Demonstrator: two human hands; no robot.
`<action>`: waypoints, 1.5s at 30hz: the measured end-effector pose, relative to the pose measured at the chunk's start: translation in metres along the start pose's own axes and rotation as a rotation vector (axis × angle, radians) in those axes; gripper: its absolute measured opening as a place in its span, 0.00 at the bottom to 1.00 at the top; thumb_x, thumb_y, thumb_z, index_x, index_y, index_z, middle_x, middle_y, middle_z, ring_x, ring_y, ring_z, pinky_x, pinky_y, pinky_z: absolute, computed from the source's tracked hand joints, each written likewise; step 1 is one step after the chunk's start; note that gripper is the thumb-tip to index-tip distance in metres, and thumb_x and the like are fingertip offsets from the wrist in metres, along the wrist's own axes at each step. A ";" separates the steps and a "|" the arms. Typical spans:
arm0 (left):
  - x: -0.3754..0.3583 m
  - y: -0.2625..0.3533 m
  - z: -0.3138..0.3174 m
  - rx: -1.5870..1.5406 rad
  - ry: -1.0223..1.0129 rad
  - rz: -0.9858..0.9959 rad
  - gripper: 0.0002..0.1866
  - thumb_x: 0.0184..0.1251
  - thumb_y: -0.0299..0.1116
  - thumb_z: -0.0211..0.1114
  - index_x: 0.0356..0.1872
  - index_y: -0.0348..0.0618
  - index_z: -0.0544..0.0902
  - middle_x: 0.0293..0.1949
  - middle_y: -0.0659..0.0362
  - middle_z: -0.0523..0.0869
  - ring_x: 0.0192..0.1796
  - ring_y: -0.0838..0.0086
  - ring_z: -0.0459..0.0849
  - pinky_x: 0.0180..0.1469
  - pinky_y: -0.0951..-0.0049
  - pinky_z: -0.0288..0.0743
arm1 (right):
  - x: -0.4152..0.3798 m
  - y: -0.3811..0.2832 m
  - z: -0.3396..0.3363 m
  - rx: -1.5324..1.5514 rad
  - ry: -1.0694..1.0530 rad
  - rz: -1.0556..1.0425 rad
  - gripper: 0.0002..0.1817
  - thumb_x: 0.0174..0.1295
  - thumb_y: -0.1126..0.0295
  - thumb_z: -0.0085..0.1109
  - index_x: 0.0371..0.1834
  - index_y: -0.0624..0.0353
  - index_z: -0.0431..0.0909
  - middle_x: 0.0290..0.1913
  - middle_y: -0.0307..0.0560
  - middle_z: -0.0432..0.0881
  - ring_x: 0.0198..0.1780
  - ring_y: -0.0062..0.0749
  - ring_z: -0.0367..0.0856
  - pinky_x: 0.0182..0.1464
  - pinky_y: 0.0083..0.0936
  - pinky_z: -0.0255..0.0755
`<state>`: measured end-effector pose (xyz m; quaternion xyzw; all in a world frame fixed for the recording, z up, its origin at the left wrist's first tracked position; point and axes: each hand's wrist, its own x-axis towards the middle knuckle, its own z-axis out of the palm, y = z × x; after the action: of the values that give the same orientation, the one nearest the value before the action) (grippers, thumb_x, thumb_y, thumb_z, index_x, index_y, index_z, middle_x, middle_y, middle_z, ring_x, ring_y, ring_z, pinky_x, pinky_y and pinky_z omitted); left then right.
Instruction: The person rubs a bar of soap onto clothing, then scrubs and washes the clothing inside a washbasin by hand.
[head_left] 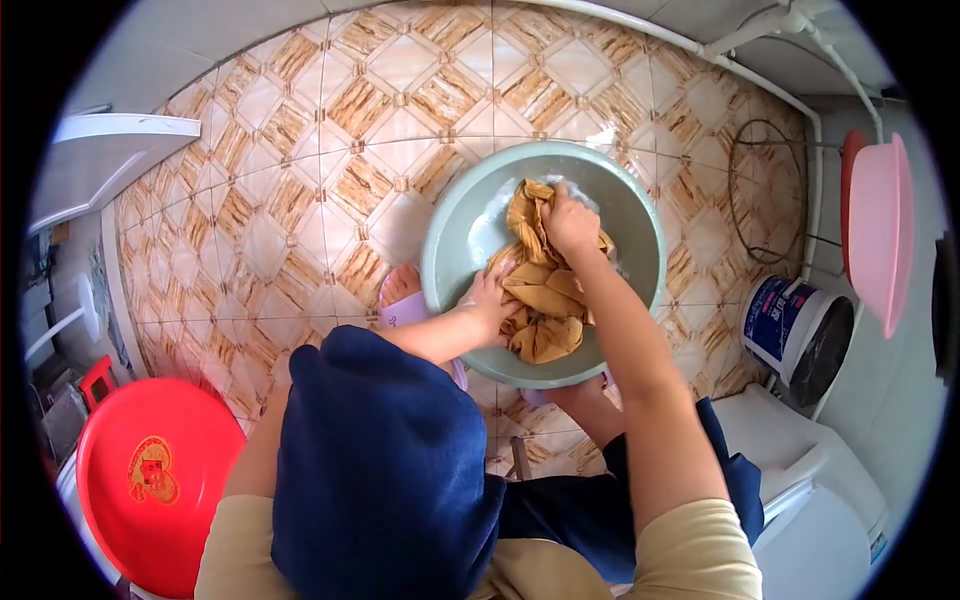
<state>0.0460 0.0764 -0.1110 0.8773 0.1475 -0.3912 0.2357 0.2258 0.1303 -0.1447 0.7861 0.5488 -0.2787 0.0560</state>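
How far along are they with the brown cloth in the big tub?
Done: the brown cloth is in the tub, with what look like suds.
In hand: the left hand is on the cloth and the right hand grips it higher up.
Left: probably taking it out, as it's still bunched inside. I can't tell how clean it is.

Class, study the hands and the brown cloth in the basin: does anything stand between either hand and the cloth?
Nothing visible does. The left hand and right hand both rest directly on the brown cloth, inside the rim of the basin.
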 end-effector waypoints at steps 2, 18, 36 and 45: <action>-0.003 0.003 0.004 -0.037 0.041 0.000 0.41 0.60 0.62 0.55 0.72 0.57 0.59 0.72 0.37 0.49 0.75 0.43 0.40 0.72 0.47 0.42 | -0.021 0.002 -0.013 -0.008 0.018 -0.214 0.18 0.56 0.59 0.54 0.48 0.54 0.75 0.50 0.53 0.77 0.50 0.45 0.78 0.47 0.47 0.74; -0.018 -0.018 0.003 -0.659 0.594 -0.271 0.36 0.60 0.35 0.60 0.71 0.49 0.59 0.70 0.41 0.57 0.73 0.58 0.56 0.69 0.49 0.54 | -0.046 -0.002 -0.007 0.606 0.479 0.067 0.20 0.57 0.64 0.57 0.51 0.61 0.69 0.41 0.55 0.81 0.39 0.56 0.80 0.44 0.44 0.73; 0.012 -0.027 -0.008 -2.234 0.796 -0.286 0.39 0.66 0.54 0.58 0.70 0.42 0.57 0.63 0.53 0.69 0.64 0.66 0.68 0.61 0.67 0.67 | -0.039 0.061 0.026 1.684 0.063 0.291 0.27 0.68 0.47 0.47 0.50 0.63 0.76 0.47 0.47 0.81 0.44 0.39 0.81 0.48 0.34 0.76; -0.002 -0.038 -0.065 -2.484 0.250 0.201 0.29 0.67 0.52 0.58 0.61 0.42 0.71 0.55 0.55 0.80 0.56 0.66 0.79 0.60 0.66 0.72 | -0.114 0.000 0.040 2.609 -0.481 0.264 0.23 0.67 0.58 0.48 0.58 0.62 0.71 0.52 0.52 0.79 0.51 0.42 0.80 0.54 0.40 0.75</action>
<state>0.0678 0.1432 -0.0826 0.1012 0.3703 0.1175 0.9159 0.1830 0.0197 -0.1215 0.2422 -0.2215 -0.7201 -0.6113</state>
